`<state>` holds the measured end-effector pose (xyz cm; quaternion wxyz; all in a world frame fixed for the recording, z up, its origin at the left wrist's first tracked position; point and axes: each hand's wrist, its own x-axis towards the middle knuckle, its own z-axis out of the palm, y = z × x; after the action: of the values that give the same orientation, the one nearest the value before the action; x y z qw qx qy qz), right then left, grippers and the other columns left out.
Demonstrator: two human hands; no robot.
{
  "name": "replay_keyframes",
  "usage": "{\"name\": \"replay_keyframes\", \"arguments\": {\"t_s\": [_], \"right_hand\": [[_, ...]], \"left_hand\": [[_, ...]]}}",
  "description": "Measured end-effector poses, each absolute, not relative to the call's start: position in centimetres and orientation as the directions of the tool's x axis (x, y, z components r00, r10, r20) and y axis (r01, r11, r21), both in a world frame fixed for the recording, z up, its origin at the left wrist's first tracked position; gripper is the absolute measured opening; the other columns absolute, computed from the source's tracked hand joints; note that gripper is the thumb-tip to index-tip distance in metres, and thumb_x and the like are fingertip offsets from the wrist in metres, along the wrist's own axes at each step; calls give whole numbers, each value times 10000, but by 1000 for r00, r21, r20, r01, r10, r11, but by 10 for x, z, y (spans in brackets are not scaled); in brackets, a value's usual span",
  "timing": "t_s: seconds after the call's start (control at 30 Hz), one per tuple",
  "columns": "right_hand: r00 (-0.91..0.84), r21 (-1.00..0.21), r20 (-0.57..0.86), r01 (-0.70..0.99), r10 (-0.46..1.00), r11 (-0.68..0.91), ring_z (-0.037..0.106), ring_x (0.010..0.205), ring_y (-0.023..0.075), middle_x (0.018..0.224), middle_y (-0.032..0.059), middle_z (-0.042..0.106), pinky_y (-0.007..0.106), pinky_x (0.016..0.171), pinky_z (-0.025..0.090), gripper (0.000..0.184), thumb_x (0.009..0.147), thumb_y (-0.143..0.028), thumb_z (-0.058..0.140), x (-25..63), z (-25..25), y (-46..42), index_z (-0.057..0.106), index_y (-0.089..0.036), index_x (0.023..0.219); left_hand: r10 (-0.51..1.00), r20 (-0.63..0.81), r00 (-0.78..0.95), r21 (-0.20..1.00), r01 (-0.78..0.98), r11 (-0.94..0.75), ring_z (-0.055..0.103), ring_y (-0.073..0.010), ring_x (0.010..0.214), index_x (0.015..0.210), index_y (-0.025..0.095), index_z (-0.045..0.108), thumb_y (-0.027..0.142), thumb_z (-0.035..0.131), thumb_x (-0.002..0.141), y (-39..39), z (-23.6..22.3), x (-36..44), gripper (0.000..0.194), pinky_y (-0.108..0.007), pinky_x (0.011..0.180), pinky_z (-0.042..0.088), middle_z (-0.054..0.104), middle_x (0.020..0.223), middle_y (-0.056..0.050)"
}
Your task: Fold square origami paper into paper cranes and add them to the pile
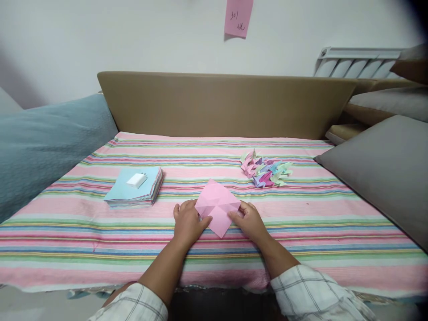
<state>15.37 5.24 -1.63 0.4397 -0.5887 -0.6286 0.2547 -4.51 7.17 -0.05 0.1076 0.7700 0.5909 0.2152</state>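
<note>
A square of pink origami paper [217, 200] with crossing crease lines is turned cornerwise, one corner pointing toward me. My left hand [189, 223] grips its left corner, thumb on top and fingers behind. At the opposite corner, my right hand [249, 220] pinches the paper in the same way. Beyond my right hand lies a cluster of small folded paper cranes [265, 169] in pink, purple, blue and green. Off to the left sits a thick stack of coloured paper [122, 189], light blue on top, with a small white block [137, 180] resting on it.
A striped cloth [133, 240] covers the surface before me. A brown backrest [227, 104] stands along the far side. A blue cushion [50, 142] borders the left, and a grey cushion [384, 174] the right. A pink note [238, 18] hangs on the wall.
</note>
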Motion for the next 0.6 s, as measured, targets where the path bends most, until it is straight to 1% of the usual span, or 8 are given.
{"name": "replay_keyframes", "arguments": {"t_s": [0.03,0.1,0.23,0.37,0.43,0.5,0.6], "right_hand": [[61,-801,257,572,965,177,597,895,244,847,38,690,503,922,362,263,740,-359,549,153,-15,51,665,-225,934],[23,-750,264,634,964,190,572,897,240,837,42,676,499,947,321,256,767,-369,505,153,-14,50,666,-215,894],[-18,-682,322,688,947,245,539,919,225,887,43,658,457,962,286,266,792,-353,475,151,-16,48,646,-214,939],[-54,-637,321,727,945,258,520,914,217,889,39,639,425,939,292,243,796,-315,459,151,-16,47,633,-211,928],[-81,-609,313,747,946,266,508,921,217,908,46,625,414,926,297,230,789,-284,454,151,-16,47,623,-203,923],[-123,-577,320,761,940,296,491,945,221,963,57,606,408,919,298,239,787,-254,442,152,-17,47,607,-199,951],[-177,-537,340,770,924,345,463,976,225,1021,70,574,403,909,300,289,804,-222,395,153,-20,47,573,-195,1030]], "left_hand": [[955,206,213,421,862,-283,443,-315,1139,1121,265,584,394,611,696,71,0,-45,445,-561,1016,151,607,1139,-65],[952,213,220,425,856,-293,443,-313,1140,1115,262,580,389,591,706,70,1,-45,428,-568,1017,149,606,1126,-63],[953,204,226,433,852,-295,442,-299,1145,1069,256,578,296,535,704,68,4,-44,369,-568,1029,142,608,1087,-54],[955,185,231,444,848,-291,425,-296,1164,1092,253,544,242,518,668,66,7,-44,425,-561,1045,131,585,1124,-52],[950,189,247,440,844,-307,422,-288,1168,1060,252,548,238,512,669,66,8,-45,392,-561,1047,129,586,1113,-47],[942,198,269,437,837,-331,418,-280,1173,1032,257,556,232,510,672,65,8,-46,364,-556,1047,132,590,1102,-38],[933,210,292,446,820,-357,405,-273,1191,1091,271,544,228,521,675,66,7,-48,419,-538,1053,142,576,1160,-30]]}}
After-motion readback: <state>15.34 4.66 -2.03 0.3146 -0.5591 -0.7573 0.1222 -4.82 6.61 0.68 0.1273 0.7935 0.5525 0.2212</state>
